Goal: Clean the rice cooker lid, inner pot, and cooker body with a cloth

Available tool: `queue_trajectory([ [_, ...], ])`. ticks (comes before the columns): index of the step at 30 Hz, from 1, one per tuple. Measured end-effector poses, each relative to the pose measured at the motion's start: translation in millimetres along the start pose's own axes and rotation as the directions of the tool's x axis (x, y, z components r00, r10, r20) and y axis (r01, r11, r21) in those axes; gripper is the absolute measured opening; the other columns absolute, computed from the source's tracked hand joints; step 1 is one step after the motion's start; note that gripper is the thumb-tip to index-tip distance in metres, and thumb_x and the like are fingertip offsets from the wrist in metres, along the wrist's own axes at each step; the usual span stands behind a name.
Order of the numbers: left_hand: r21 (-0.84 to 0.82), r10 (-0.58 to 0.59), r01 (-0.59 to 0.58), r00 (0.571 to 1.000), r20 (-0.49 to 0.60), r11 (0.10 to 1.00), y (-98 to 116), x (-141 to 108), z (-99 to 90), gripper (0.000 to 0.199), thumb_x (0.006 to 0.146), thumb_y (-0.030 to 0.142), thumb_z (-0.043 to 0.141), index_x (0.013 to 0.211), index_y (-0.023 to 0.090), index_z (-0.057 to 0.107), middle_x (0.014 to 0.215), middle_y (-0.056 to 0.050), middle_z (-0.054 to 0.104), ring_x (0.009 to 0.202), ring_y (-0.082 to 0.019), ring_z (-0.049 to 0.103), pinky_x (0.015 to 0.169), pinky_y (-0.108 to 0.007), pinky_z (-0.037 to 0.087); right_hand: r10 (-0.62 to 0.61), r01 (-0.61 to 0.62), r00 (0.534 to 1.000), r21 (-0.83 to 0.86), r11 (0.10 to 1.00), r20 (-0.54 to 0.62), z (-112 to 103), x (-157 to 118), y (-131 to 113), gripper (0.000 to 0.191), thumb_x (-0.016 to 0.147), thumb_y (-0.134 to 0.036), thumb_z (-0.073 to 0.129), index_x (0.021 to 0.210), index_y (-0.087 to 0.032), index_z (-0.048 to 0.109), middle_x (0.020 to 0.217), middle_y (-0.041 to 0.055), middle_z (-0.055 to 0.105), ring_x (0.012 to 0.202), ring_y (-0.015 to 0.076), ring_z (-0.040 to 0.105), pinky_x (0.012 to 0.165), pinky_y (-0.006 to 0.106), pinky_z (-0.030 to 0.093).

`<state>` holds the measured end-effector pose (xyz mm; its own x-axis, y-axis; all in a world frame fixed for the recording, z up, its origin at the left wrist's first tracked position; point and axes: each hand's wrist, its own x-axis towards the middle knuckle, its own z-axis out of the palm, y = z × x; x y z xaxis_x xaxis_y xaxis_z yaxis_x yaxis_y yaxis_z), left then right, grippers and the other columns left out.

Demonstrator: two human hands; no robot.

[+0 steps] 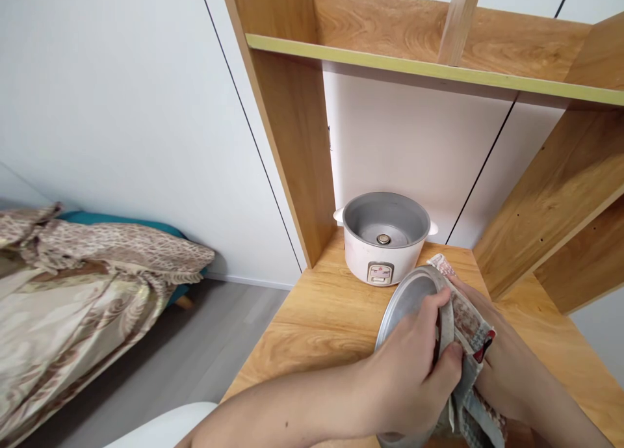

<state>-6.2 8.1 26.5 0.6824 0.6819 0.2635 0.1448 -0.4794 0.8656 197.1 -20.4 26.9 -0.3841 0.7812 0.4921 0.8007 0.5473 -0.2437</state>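
- Left hand (414,363), reaching in from the near side, has its fingers bent and its thumb drawn in, pinching the grey edging of a patterned pink-and-grey cloth (463,305) beside the rim of a silver metal pot (407,298).
- Right hand (497,363) is curled behind that same cloth, against its far side; its fingertips are mostly hidden, so I can't tell how tightly they close.
- That pot is held tilted over the pale brown wooden desk (312,324), just in front of the cooker; whether it touches the wood, I can't tell from here.
- Behind it, upright on the desk, stands a round white rice cooker body (377,259), open on top, with a grey interior, a small round metal piece in the bottom and a panel on its front.
- Over the cooker runs a wooden shelf with a yellow-green front edge (390,58), fixed between upright boards.
- Off to the left, across the grey floor (214,311), a brown-and-cream patterned cover (121,253) is draped over blue furniture (170,227).
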Motion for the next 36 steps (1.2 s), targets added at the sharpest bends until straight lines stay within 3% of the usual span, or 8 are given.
queue_trajectory([
  [8, -0.007, -0.002, 0.002, 1.000, -0.011, 1.000, -2.2, 1.0, 1.2, 0.065, 0.100, 0.031, 0.053, 0.159, 0.017, 0.029, 0.131, -0.020, 0.067, 0.119, -0.037, 0.067, 0.102, -0.061, 0.054, 0.091, -0.093, 0.993, 0.028, 0.995, 0.073, 2.0, -4.7, 11.6, 0.067, 0.102, -0.033, 0.048, 0.167, -0.026, 0.032, 0.170, 0.0130, 0.037, 0.151, 0.0357, 0.044, 0.115, 0.060, 0.051],
  [13, -0.042, 0.032, -0.034, 0.998, -0.046, 0.999, -6.7, 0.7, 1.6, 0.063, 0.102, 0.030, 0.054, 0.160, 0.024, 0.030, 0.123, -0.014, 0.070, 0.112, -0.033, 0.068, 0.100, -0.055, 0.055, 0.043, -0.042, 0.999, -0.040, 0.998, 0.016, 5.2, -8.7, 3.7, 0.074, 0.100, -0.027, 0.047, 0.170, -0.029, 0.023, 0.168, 0.0119, 0.042, 0.152, 0.0355, 0.043, 0.116, 0.061, 0.050],
  [18, -0.085, 0.061, -0.068, 0.995, -0.077, 0.994, -7.9, 4.2, 0.9, 0.057, 0.102, 0.026, 0.052, 0.157, 0.026, 0.033, 0.119, -0.010, 0.070, 0.105, -0.029, 0.069, 0.099, -0.051, 0.056, 0.050, -0.051, 0.999, -0.118, 0.992, -0.012, 10.5, -11.5, -7.5, 0.079, 0.097, -0.027, 0.048, 0.171, -0.022, 0.018, 0.169, 0.0189, 0.037, 0.156, 0.0406, 0.035, 0.117, 0.068, 0.045],
  [29, -0.029, 0.040, -0.042, 0.997, -0.067, 0.999, -4.9, 4.9, -0.7, 0.060, 0.099, 0.025, 0.053, 0.154, 0.021, 0.031, 0.121, -0.014, 0.070, 0.109, -0.032, 0.068, 0.098, -0.054, 0.055, 0.037, -0.036, 0.999, -0.049, 0.998, 0.017, 3.1, -2.4, -3.0, 0.079, 0.099, -0.029, 0.050, 0.171, -0.027, 0.018, 0.168, 0.0121, 0.042, 0.153, 0.0356, 0.041, 0.118, 0.059, 0.048],
  [36, -0.027, 0.028, -0.029, 0.999, -0.039, 0.999, -2.1, 3.4, 0.4, 0.063, 0.096, 0.027, 0.057, 0.154, 0.020, 0.033, 0.128, -0.017, 0.067, 0.116, -0.036, 0.067, 0.100, -0.057, 0.055, -0.003, 0.004, 1.000, -0.028, 1.000, 0.006, -1.9, 0.9, 1.5, 0.077, 0.102, -0.029, 0.047, 0.172, -0.030, 0.013, 0.172, 0.0095, 0.034, 0.153, 0.0355, 0.041, 0.115, 0.058, 0.052],
])
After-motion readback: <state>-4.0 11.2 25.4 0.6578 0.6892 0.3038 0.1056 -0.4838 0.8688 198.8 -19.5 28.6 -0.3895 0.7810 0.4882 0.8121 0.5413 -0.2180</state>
